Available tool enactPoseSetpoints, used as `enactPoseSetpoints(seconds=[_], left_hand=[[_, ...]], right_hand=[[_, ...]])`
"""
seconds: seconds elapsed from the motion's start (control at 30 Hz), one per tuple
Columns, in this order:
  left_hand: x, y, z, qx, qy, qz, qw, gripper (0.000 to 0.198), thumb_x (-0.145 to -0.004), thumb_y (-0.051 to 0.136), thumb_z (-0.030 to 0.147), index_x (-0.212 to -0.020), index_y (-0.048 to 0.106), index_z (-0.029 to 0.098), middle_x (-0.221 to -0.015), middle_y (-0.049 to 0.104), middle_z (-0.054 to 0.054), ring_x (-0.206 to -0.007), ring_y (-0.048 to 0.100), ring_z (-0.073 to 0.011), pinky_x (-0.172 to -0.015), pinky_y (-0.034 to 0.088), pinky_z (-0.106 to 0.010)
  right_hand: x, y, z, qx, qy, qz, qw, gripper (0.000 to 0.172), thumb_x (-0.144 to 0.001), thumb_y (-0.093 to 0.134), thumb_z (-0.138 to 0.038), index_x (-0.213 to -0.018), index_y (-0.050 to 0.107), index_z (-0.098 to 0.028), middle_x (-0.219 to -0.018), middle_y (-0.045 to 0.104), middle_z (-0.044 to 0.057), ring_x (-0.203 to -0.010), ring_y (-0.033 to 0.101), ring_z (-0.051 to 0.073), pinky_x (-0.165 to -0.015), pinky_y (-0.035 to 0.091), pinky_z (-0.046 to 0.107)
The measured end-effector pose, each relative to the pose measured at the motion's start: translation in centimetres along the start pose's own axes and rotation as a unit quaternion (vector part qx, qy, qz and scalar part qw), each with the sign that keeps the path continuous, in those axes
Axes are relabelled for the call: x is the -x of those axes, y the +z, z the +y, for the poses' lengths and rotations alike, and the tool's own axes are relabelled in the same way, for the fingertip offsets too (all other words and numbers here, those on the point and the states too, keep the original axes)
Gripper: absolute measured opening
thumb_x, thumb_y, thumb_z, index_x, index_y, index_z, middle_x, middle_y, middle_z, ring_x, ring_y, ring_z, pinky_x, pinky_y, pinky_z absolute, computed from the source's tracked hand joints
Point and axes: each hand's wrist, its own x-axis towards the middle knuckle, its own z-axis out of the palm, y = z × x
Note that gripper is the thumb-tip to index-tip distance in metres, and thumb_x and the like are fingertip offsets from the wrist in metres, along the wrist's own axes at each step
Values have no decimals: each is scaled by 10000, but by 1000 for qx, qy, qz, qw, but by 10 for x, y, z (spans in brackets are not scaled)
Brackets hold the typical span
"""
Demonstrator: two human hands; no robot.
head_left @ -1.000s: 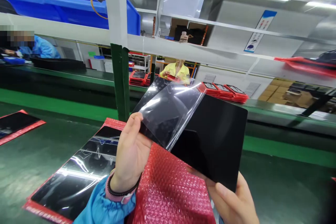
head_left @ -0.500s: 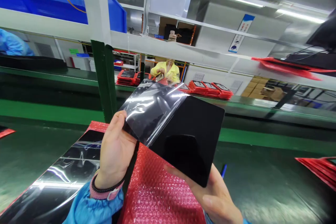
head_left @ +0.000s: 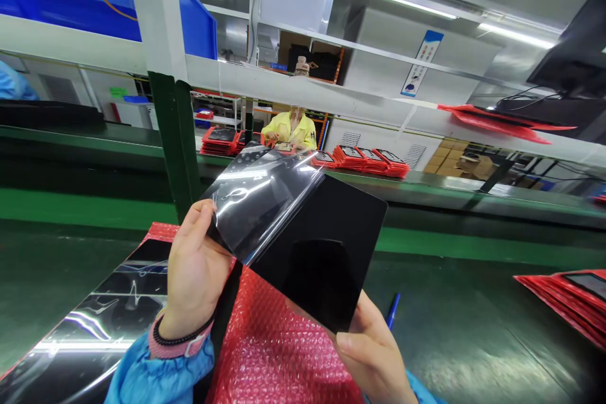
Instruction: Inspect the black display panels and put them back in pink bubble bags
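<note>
A flat black screen panel (head_left: 326, 246) hangs tilted in the air before me, held between both hands. Clear, shiny film (head_left: 265, 189) covers its left portion and ends in a slanted fold across the middle; the right portion is bare and dark. My left hand (head_left: 196, 265) is closed on the film-covered left end, its thumb in front. Whether it grips film alone or panel as well, I cannot tell. My right hand (head_left: 374, 347) pinches the lower right corner, thumb on the front face, other fingers partly hidden behind. Below lies a red bubble-wrap bag (head_left: 279, 341).
Film-covered black panels (head_left: 108, 309) lie on red wrap at left. A blue pen (head_left: 392, 310) rests right of my hand. Red-wrapped stacks stand at right (head_left: 568, 300) and across the bench (head_left: 369, 161). A green post (head_left: 175, 145) rises ahead; a yellow-clad person (head_left: 293, 129) works beyond.
The view has shifted slightly, so panel and hands appear further left. My right thumb now lies on the panel's corner, where before the hand was lower and looser. The film's fold looks unchanged.
</note>
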Motion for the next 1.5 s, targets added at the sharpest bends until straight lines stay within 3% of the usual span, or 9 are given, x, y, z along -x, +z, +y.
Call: enactPoseSetpoints(seconds=[0.4,0.6,0.93,1.07,1.23,1.33,1.43,1.5], left_hand=[[-6,-1,-2,-35,22,4,999,52,-806,661,225,-759,673,206,-786,619,36,-695,574,-93,-637,488,-156],[-6,0,-3,-31,15,12,999,51,-805,653,209,-766,686,208,-797,640,42,-727,592,-95,-670,486,-170],[-11,-2,-2,-67,38,26,997,58,-782,663,225,-738,665,187,-723,601,50,-647,550,-79,-600,449,-156],[-16,-6,-2,-115,73,17,990,56,-766,680,238,-734,669,192,-726,600,52,-668,543,-94,-616,446,-172],[-21,-11,-3,-169,80,8,982,107,-750,684,274,-699,644,189,-725,556,46,-665,519,-93,-603,414,-169],[-31,-18,-7,-183,91,-8,979,129,-728,681,297,-665,632,196,-746,558,39,-715,531,-108,-665,422,-176],[-43,-26,-13,-173,79,-17,982,151,-691,698,318,-650,632,189,-743,568,39,-716,532,-109,-700,426,-185],[-49,-29,-16,-166,72,-17,983,151,-674,704,322,-660,641,186,-737,570,41,-704,531,-105,-700,428,-190]], right_hand=[[-4,2,1,39,-14,28,999,285,-786,720,-404,-1058,735,-320,-1184,711,36,-1252,549,288,-1105,345,478],[-4,2,1,29,-9,37,999,284,-821,679,-421,-1074,733,-303,-1178,712,57,-1224,573,293,-1088,373,482],[2,2,4,101,-2,-1,995,432,-710,815,-394,-1117,699,-312,-1135,729,41,-1134,636,274,-1027,434,445],[4,3,5,132,3,32,991,386,-686,837,-373,-1042,706,-304,-1144,726,30,-1154,623,272,-1036,425,449],[4,4,3,154,-41,65,985,368,-644,848,-350,-970,702,-264,-1112,729,66,-1089,649,309,-1003,442,477],[4,5,-1,176,-49,97,978,364,-621,852,-364,-938,713,-251,-990,750,68,-999,675,308,-944,478,462],[5,6,-7,251,-56,102,961,261,-626,825,-456,-733,722,-241,-738,716,40,-754,668,252,-756,514,384],[6,7,-10,302,-55,92,947,311,-648,782,-540,-622,708,-239,-597,652,23,-612,608,208,-649,477,345]])
